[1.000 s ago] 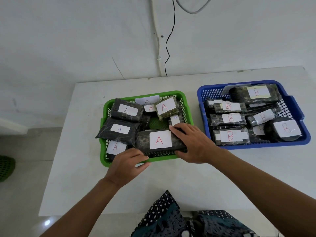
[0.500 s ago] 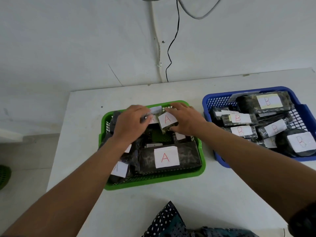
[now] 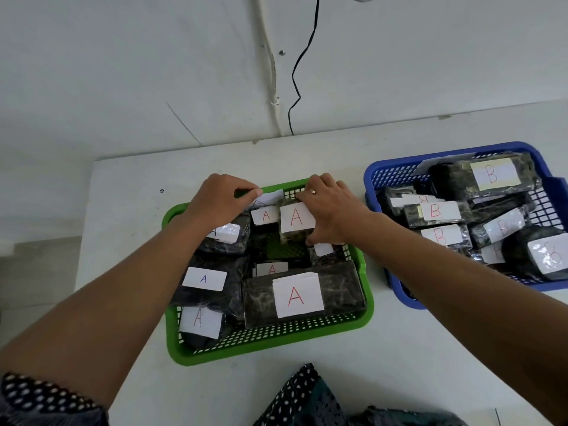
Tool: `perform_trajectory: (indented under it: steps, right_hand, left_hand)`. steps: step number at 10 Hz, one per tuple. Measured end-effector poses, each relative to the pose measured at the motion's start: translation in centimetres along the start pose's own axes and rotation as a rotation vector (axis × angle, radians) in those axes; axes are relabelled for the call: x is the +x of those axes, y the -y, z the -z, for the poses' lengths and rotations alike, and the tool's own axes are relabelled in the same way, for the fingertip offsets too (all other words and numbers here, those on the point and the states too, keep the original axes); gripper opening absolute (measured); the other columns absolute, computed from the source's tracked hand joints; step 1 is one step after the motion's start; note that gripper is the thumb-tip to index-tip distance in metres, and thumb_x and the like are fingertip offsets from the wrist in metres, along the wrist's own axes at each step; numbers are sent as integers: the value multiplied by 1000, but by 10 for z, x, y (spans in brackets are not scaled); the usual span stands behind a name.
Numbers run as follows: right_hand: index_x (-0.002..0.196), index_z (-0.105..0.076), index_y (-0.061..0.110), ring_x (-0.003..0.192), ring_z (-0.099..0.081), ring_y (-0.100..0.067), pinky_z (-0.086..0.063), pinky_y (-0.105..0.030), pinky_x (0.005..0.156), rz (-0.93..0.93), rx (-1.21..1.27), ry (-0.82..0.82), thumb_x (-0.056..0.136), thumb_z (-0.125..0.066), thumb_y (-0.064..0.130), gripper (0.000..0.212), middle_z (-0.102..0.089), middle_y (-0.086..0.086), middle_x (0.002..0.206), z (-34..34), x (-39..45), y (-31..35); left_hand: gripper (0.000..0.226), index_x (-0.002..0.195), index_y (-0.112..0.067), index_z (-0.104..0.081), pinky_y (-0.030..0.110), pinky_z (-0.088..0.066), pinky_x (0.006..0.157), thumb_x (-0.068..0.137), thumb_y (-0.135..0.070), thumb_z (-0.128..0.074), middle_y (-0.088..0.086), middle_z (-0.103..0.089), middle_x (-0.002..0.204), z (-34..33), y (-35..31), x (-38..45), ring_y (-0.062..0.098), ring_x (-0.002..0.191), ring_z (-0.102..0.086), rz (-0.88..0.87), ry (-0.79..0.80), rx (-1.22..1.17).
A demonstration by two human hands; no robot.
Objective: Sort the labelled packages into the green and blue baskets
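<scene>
- Half a second ago both hands were already at the far side of the green plastic mesh basket. A second ago they rested on the large dark package with a big red "A" label at the basket's near edge. That package now lies flat and released, so the work appears to have moved on to tidying the far row.
- The left hand has its fingers curled over the basket's far rim, touching a white paper label there. Whether it truly pinches the paper cannot be told.
- The right hand grips a small greenish wrapped package with a red "A" label, fingers over its far edge and thumb at its near right corner. This package sits tilted inside the green basket, near its far wall.
- The green basket stands at the middle of the white bench and holds only packages marked "A".
- The blue plastic mesh basket, towards the bench's right edge, holds dark packages marked "B".
- No package lies loose on the bench in view, so the sorting looks nearly or fully done.
</scene>
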State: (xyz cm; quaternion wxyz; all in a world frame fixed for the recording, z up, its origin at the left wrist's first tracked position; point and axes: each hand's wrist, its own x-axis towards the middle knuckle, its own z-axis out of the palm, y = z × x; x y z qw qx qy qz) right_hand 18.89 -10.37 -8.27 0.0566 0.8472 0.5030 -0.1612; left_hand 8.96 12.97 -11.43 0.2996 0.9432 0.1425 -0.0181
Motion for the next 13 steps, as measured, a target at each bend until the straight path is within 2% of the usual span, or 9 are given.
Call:
perform_trajectory:
  steps: [1, 3, 5, 7, 9, 10, 11, 12, 13]
  right_hand:
    - [133, -48, 11, 122, -39, -29, -41, -42, 104, 11, 16, -4, 70, -75, 52, 80, -43, -11, 132, 0, -2, 3]
    - [142, -43, 16, 124, -43, -27, -41, -45, 106, 100, 221, 83, 69, -78, 56, 91, -46, -7, 136, -16, -9, 21]
    - [143, -41, 20, 128, -46, -26, -36, -45, 109, 159, 165, 62, 69, -75, 66, 94, -47, -4, 141, -28, 9, 42]
    - [145, -42, 27, 129, -46, -23, -30, -43, 108, 160, 150, 61, 66, -67, 80, 98, -48, 2, 143, -33, 7, 37]
    - [137, -52, 34, 127, -45, -19, -27, -42, 101, 167, 135, 53, 81, -62, 68, 66, -61, 8, 135, -37, 3, 32]
    - [139, -52, 35, 128, -44, -19, -28, -43, 105, 162, 147, 58, 84, -62, 62, 62, -60, 8, 137, -38, 2, 33]
    - [139, -55, 30, 130, -47, -20, -33, -45, 108, 134, 304, -24, 90, -64, 47, 53, -59, 5, 138, -28, -3, 28]
    - [138, -56, 23, 129, -51, -22, -39, -49, 108, -10, 462, -354, 96, -59, 34, 44, -59, -1, 139, -16, -17, 8]
    - [147, -46, 24, 138, -43, -22, -34, -49, 110, -192, 435, -453, 99, -52, 36, 50, -48, -1, 150, -10, -41, -16]
  left_hand:
    - [27, 105, -29, -78, 12, -46, 72, 91, -47, -64, -14, -76, 100, -3, 2, 0, -5, 80, -64, -5, -25, -21]
    - [25, 102, -28, -79, 19, -52, 78, 91, -45, -64, -14, -76, 100, -4, 2, -1, -2, 85, -67, -26, -45, -40]
    - [25, 103, -26, -79, 24, -55, 83, 92, -43, -64, -11, -77, 101, -4, -2, -3, 0, 87, -68, -50, -64, -34]
    - [26, 103, -28, -78, 22, -53, 83, 91, -45, -62, -14, -76, 101, -5, -2, -4, 0, 89, -67, -30, -65, -50]
    - [27, 104, -27, -78, 22, -51, 81, 92, -45, -61, -12, -76, 103, -5, -3, -5, 3, 90, -68, -20, -61, -39]
    - [26, 103, -27, -78, 24, -52, 79, 93, -43, -61, -11, -77, 101, -3, -5, -6, 5, 87, -67, -19, -57, -28]
    - [25, 105, -24, -78, 31, -55, 81, 95, -40, -60, -8, -77, 101, -3, -11, -8, 10, 88, -68, -14, -44, -8]
    - [32, 120, -20, -72, 38, -53, 92, 96, -38, -60, 0, -74, 114, -7, -17, -12, 18, 103, -67, -2, -82, 40]
    - [39, 132, -19, -64, 38, -46, 101, 98, -38, -57, 3, -66, 131, -14, -27, -17, 21, 121, -59, 15, -153, 52]
